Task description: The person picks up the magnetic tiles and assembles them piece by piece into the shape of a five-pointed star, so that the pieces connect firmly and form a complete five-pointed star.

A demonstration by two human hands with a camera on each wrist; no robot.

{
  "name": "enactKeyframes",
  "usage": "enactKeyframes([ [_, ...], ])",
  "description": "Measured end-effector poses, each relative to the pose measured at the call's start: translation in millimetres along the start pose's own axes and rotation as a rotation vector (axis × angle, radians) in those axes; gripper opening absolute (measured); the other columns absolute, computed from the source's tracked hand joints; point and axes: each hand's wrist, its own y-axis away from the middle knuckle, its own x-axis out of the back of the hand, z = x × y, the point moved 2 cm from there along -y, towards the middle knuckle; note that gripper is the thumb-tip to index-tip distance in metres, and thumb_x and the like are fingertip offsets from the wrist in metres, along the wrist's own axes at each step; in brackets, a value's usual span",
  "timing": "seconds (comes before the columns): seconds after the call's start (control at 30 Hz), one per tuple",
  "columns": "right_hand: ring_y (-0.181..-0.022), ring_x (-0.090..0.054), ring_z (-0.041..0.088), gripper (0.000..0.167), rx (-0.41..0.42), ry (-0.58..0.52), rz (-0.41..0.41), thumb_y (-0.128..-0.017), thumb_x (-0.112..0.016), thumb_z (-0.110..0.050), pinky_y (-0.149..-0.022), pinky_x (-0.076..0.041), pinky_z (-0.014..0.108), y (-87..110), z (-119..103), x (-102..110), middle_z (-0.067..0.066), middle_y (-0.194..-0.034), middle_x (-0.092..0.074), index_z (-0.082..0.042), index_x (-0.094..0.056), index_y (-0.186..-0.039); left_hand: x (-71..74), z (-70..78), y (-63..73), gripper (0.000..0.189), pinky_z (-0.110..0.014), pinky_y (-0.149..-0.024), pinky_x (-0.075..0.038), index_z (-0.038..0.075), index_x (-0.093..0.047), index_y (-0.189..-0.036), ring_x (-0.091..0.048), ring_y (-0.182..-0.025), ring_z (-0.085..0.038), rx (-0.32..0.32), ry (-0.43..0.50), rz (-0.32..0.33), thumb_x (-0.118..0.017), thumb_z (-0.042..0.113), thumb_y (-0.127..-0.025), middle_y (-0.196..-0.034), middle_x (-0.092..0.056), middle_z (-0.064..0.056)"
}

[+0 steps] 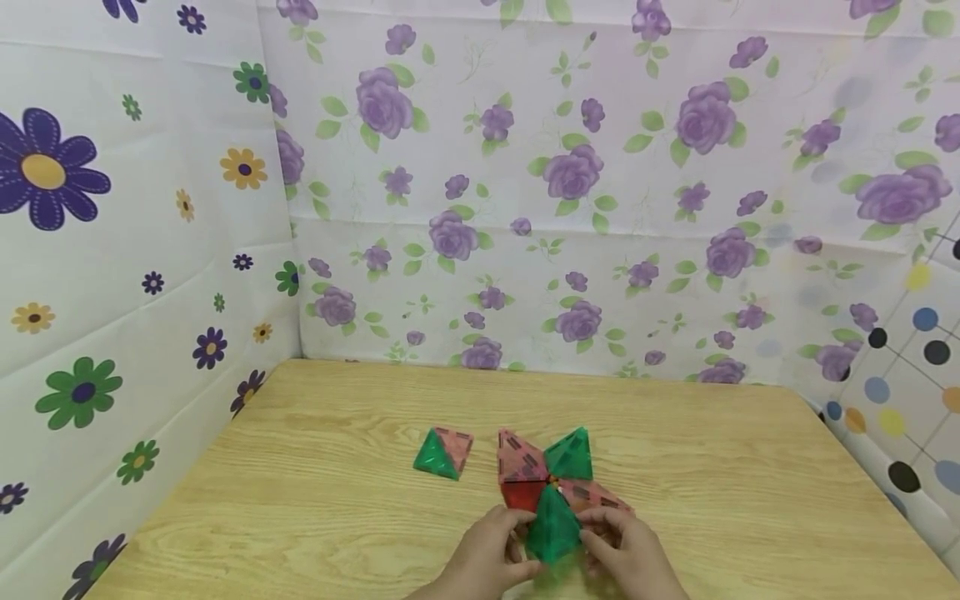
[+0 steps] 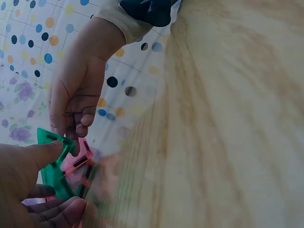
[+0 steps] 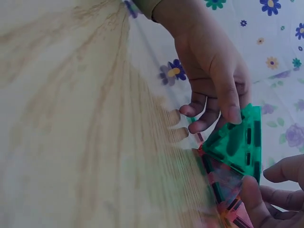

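Between both hands stands a green pyramid of translucent magnetic tiles (image 1: 553,529), nearest the person in a star-like cluster. My left hand (image 1: 487,550) pinches its left side, the thumb lying on the green face in the right wrist view. On the opposite side my right hand (image 1: 626,546) pinches the edge with thumb and index finger (image 3: 282,168). Behind the green piece, the cluster has a pink tile pyramid (image 1: 520,457) with a red side, another green pyramid (image 1: 572,455) and a pink one (image 1: 596,493) to the right. Dark magnet strips line the tile edges.
A separate green and pink tile pyramid (image 1: 444,452) sits left of the cluster on the wooden table (image 1: 337,517). Floral cloth (image 1: 487,208) hangs behind the table, with patterned cloths along the left and right sides.
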Motion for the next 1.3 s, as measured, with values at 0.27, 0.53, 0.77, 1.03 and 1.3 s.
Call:
enactKeyframes([
  [0.27,-0.067,-0.063,0.014,0.029,0.024,0.059,0.0,-0.092,-0.064,-0.019,-0.058,-0.052,0.023,3.6,-2,-2,0.008,-0.092,-0.069,0.003,-0.065,-0.111,0.2,2.8,0.5,0.05,-0.018,-0.059,-0.041,0.007,-0.058,-0.124,-0.046,-0.07,-0.003,-0.031,-0.1,0.02,-0.078,0.024,-0.081,-0.094,-0.048,0.004],
  [0.53,-0.071,-0.062,0.008,0.036,0.067,0.038,-0.073,-0.092,-0.064,-0.027,-0.06,-0.052,0.022,4.5,-3,-5,0.008,-0.095,-0.069,0.003,-0.065,-0.113,-0.1,3.9,1.1,0.051,-0.018,-0.063,-0.042,0.01,-0.058,-0.124,-0.047,-0.075,-0.003,-0.035,-0.164,0.04,-0.078,0.028,-0.081,-0.099,-0.05,0.004],
  [0.77,-0.067,-0.064,0.013,0.045,0.08,-0.084,-0.237,-0.096,-0.057,-0.033,-0.059,-0.054,0.026,-0.2,-2,-9,0.01,-0.094,-0.067,0.008,-0.062,-0.112,0.1,6.5,2.0,0.056,-0.026,-0.086,-0.052,0.016,-0.056,-0.127,-0.058,-0.103,-0.01,-0.08,-0.364,0.057,-0.077,0.038,-0.081,-0.118,-0.058,0.001],
  [1.03,-0.062,-0.06,0.011,0.042,0.104,-0.031,-0.199,-0.1,-0.05,-0.036,-0.055,-0.052,0.025,-7.6,-17,-19,0.007,-0.083,-0.065,0.001,-0.068,-0.092,2.7,6.4,4.2,0.053,-0.024,-0.086,-0.052,0.015,-0.056,-0.126,-0.058,-0.104,-0.007,-0.137,-0.438,0.081,-0.076,0.035,-0.082,-0.116,-0.059,0.002],
  [1.3,-0.055,-0.042,0.004,0.038,0.113,0.161,-0.086,-0.091,-0.062,-0.044,-0.049,-0.037,0.019,-12.1,-30,-28,-0.003,-0.068,-0.053,-0.008,-0.066,-0.077,1.3,6.3,6.2,0.05,-0.023,-0.085,-0.051,0.013,-0.058,-0.123,-0.057,-0.102,-0.009,-0.191,-0.492,0.099,-0.078,0.03,-0.08,-0.113,-0.06,0.002],
])
